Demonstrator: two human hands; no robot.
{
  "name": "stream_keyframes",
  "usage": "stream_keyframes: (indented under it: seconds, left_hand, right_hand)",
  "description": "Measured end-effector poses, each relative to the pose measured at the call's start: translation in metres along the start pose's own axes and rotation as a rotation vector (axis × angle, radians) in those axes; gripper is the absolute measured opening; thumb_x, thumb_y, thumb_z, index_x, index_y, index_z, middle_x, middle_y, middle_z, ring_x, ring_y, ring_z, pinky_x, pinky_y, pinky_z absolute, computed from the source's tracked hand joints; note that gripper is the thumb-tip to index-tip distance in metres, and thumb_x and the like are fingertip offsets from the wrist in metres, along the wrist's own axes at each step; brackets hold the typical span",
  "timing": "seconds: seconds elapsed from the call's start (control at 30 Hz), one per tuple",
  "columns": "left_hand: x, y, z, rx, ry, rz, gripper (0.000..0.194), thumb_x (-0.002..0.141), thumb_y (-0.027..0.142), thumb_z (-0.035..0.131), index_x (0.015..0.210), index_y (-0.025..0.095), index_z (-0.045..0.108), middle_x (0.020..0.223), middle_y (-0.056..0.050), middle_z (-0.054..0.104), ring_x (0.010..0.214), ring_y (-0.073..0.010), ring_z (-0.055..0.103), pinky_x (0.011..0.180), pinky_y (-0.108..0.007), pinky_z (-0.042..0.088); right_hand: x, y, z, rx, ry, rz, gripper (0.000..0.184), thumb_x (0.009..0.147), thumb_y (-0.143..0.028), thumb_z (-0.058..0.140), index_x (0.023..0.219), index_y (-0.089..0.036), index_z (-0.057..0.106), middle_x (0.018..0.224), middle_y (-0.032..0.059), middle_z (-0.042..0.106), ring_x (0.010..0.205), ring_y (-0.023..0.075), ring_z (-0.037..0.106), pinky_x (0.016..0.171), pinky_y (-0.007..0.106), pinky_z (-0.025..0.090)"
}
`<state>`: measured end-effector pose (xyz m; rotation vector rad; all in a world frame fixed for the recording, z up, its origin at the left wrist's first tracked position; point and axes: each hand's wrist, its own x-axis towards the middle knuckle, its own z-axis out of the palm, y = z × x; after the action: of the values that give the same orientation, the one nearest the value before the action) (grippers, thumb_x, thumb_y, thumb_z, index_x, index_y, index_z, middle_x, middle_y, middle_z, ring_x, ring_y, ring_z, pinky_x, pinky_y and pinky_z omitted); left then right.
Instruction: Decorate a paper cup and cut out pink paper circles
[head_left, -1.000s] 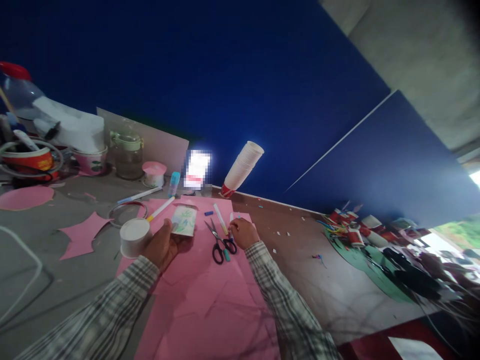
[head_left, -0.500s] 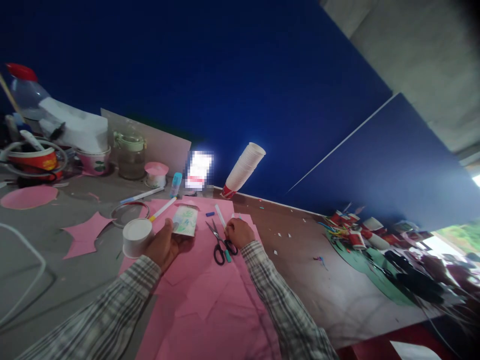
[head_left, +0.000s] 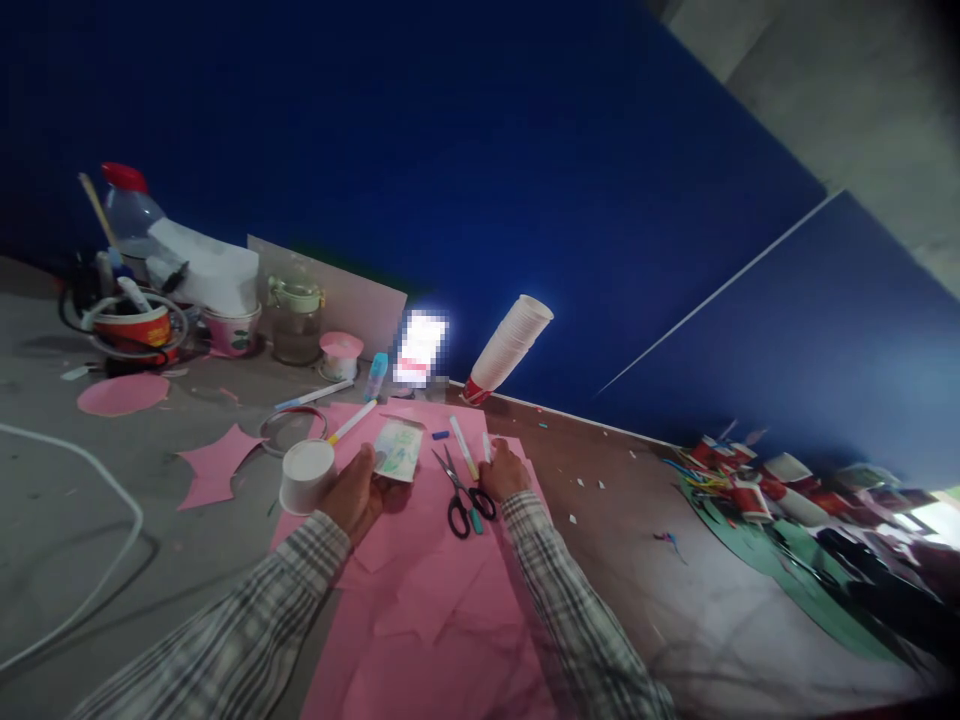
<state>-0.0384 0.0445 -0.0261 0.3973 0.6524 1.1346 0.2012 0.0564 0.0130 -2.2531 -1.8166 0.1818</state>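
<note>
My left hand [head_left: 360, 497] is closed around a small paper cup [head_left: 399, 450] with green and blue marks on its side. It is tilted on its side over the pink paper. My right hand [head_left: 504, 470] has its fingers closed at a white marker [head_left: 486, 447], whose tip end shows past the fingertips; the rest is hidden. Left of that hand, another white and yellow marker [head_left: 464, 448] lies on the paper. Black-handled scissors [head_left: 458, 490], blades parted, lie between my hands, with a teal cap [head_left: 476, 521] by the handles and a blue cap [head_left: 440, 435] farther back.
A white paper tub [head_left: 307, 475] stands beside my left wrist. Pink sheets [head_left: 420, 640] cover the middle. Behind are a lit phone [head_left: 421, 348], a leaning cup stack [head_left: 508, 348], a glue stick [head_left: 377, 375] and a glass jar [head_left: 295, 325]. Cups and wires crowd a green sheet [head_left: 795, 580] at right.
The view has turned left, so everything sits farther right. My right hand has shifted off the first marker to another one beside it. My left hand still holds the cup.
</note>
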Motion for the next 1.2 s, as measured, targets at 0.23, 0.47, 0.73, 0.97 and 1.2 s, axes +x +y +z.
stream_keyframes:
  seconds: [0.23, 0.47, 0.73, 0.97, 1.2]
  left_hand:
    - [-0.005, 0.001, 0.012, -0.078, 0.062, 0.009, 0.042, 0.088, 0.046, 0.056, 0.111, 0.011, 0.059, 0.088, -0.015, 0.073, 0.081, -0.0276, 0.071, 0.065, -0.038, 0.061]
    - [-0.009, 0.005, 0.014, -0.038, 0.089, 0.005, 0.036, 0.093, 0.041, 0.05, 0.106, 0.01, 0.061, 0.093, -0.016, 0.073, 0.08, -0.0263, 0.071, 0.067, -0.038, 0.061]
    - [-0.007, 0.001, 0.013, -0.013, 0.079, 0.03, 0.037, 0.086, 0.043, 0.061, 0.106, 0.012, 0.061, 0.1, -0.015, 0.074, 0.097, -0.0292, 0.07, 0.081, -0.045, 0.06]
    - [-0.01, 0.0, 0.013, -0.01, 0.029, 0.044, 0.037, 0.081, 0.04, 0.067, 0.104, 0.011, 0.064, 0.105, -0.017, 0.073, 0.108, -0.0337, 0.066, 0.089, -0.05, 0.056]
    - [-0.012, 0.001, 0.015, -0.013, 0.033, 0.02, 0.035, 0.082, 0.039, 0.067, 0.105, 0.012, 0.064, 0.103, -0.015, 0.073, 0.107, -0.0325, 0.067, 0.088, -0.049, 0.057]
  right_hand:
    - [-0.02, -0.004, -0.032, 0.496, 0.257, -0.102, 0.037, 0.088, -0.027, 0.039, 0.111, -0.016, 0.066, 0.083, 0.0057, 0.069, 0.07, 0.0175, 0.061, 0.064, 0.029, 0.047]
    - [-0.06, -0.029, -0.036, 1.593, -0.029, -0.175, 0.023, 0.079, -0.037, 0.061, 0.091, -0.02, 0.07, 0.065, -0.0008, 0.064, 0.046, 0.0106, 0.052, 0.042, 0.024, 0.039]
    - [-0.068, -0.03, -0.021, 1.75, -0.177, -0.137, 0.015, 0.072, -0.031, 0.069, 0.082, -0.02, 0.072, 0.06, 0.0001, 0.067, 0.041, 0.0103, 0.051, 0.038, 0.022, 0.035]
    - [-0.068, -0.02, -0.028, 1.965, -0.312, -0.287, 0.009, 0.072, -0.03, 0.066, 0.078, -0.027, 0.072, 0.056, -0.0036, 0.061, 0.043, 0.0089, 0.044, 0.055, 0.03, 0.039]
    - [-0.066, -0.012, -0.03, 2.06, -0.398, -0.295, 0.007, 0.076, -0.034, 0.064, 0.075, -0.028, 0.067, 0.049, -0.0095, 0.041, 0.036, 0.0055, 0.025, 0.048, 0.026, 0.034]
